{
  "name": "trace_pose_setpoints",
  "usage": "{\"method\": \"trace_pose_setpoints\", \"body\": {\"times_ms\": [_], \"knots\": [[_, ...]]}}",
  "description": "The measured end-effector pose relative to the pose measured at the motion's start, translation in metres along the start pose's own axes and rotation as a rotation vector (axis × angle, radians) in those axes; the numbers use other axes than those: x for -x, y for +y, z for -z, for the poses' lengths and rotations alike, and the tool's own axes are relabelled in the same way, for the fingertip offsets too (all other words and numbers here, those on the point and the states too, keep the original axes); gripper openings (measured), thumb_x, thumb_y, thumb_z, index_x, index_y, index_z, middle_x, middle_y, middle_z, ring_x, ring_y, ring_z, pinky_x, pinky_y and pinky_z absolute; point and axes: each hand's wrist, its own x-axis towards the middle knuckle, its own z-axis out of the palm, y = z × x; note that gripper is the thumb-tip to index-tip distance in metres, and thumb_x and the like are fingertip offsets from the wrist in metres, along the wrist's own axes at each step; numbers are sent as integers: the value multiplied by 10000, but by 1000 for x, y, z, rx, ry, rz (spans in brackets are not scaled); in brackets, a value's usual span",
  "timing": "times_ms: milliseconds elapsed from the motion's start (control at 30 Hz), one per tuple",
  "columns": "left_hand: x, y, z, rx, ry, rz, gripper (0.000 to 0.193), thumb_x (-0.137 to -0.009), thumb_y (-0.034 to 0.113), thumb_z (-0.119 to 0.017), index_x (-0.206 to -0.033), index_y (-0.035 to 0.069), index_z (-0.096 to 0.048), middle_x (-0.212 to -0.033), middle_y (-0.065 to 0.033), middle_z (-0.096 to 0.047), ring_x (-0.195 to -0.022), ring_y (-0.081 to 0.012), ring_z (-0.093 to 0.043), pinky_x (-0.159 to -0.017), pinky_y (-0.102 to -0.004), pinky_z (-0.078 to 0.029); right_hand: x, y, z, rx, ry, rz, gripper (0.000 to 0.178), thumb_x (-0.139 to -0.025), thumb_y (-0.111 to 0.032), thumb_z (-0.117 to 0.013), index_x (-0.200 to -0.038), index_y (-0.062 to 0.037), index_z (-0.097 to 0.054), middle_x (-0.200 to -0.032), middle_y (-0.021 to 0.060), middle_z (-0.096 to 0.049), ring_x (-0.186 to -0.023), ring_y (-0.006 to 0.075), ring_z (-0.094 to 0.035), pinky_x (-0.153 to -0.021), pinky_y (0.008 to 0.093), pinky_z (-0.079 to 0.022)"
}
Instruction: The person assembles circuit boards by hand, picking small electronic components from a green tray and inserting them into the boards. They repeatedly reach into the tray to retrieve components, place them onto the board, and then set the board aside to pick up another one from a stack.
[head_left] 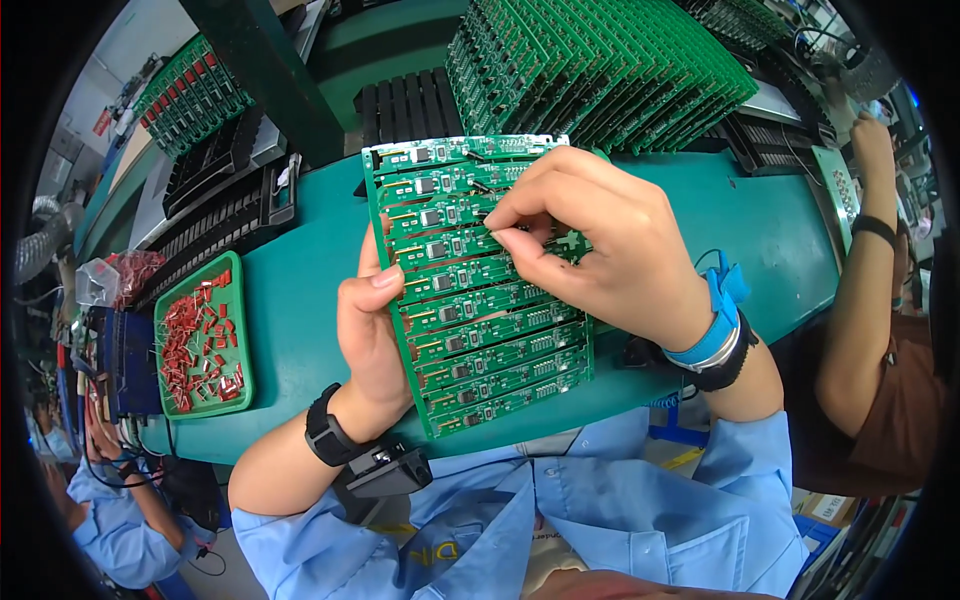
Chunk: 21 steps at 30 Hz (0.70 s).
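A green circuit board panel (pixel 445 372), divided into several long strips with small parts on them, is tilted up in front of me. My left hand (pixel 372 335) grips its left edge, thumb on the front face. Over the panel's upper right, my right hand (pixel 615 230) is closed in a pinch, fingertips at the third strip from the top. A dark bit shows by those fingertips, too small to name and partly hidden. Small black parts stand out on the two strips above. My right hand covers some of the panel's right side.
On the green table (pixel 300 290), a green tray (pixel 247 345) of red leaded components stands at left. Behind the panel rises a rack of upright green boards (pixel 600 70). Another board stack (pixel 190 95) is far left. A co-worker's arm (pixel 870 280) is at right.
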Motion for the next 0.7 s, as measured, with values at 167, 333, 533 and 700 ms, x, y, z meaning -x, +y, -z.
{"method": "trace_pose_setpoints", "body": {"times_ms": [167, 333, 533, 700], "knots": [[0, 0, 0, -59, 49, 39, 560, -820, 244, -404, -1329, 15, -357, -1239, -147, -524, -1112, -242, -542, -973, -370, -416, 1, 2, -1, 3, 5, 46, 142, -707, 49, -700, -816, -18, -637, -806, 58, -601, -698, 164, -617, -570, 247, -507], [1, 0, 4, -74, 73, 82, 561, -821, 245, -409, -1328, 12, -353, -1237, -152, -523, -1106, -242, -543, -967, -371, -423, 3, -1, 0, 69, -15, 40, 149, -701, 30, -716, -813, -28, -636, -803, 57, -597, -707, 173, -616, -571, 262, -497], [-1, 3, -3, -157, 14, -11, 551, -823, 247, -412, -1320, 14, -359, -1234, -153, -524, -1101, -243, -547, -963, -374, -428, 0, 1, 3, 177, -19, 138, 169, -689, -51, -761, -814, -55, -647, -781, 38, -597, -691, 178, -605, -571, 283, -471], [-1, 3, -3, -145, 18, -7, 543, -825, 249, -414, -1315, 20, -365, -1231, -151, -525, -1098, -243, -550, -961, -377, -431, -1, 5, 6, 99, -41, 83, 159, -693, -81, -764, -805, -64, -653, -774, 33, -602, -683, 183, -597, -583, 286, -457]]}}
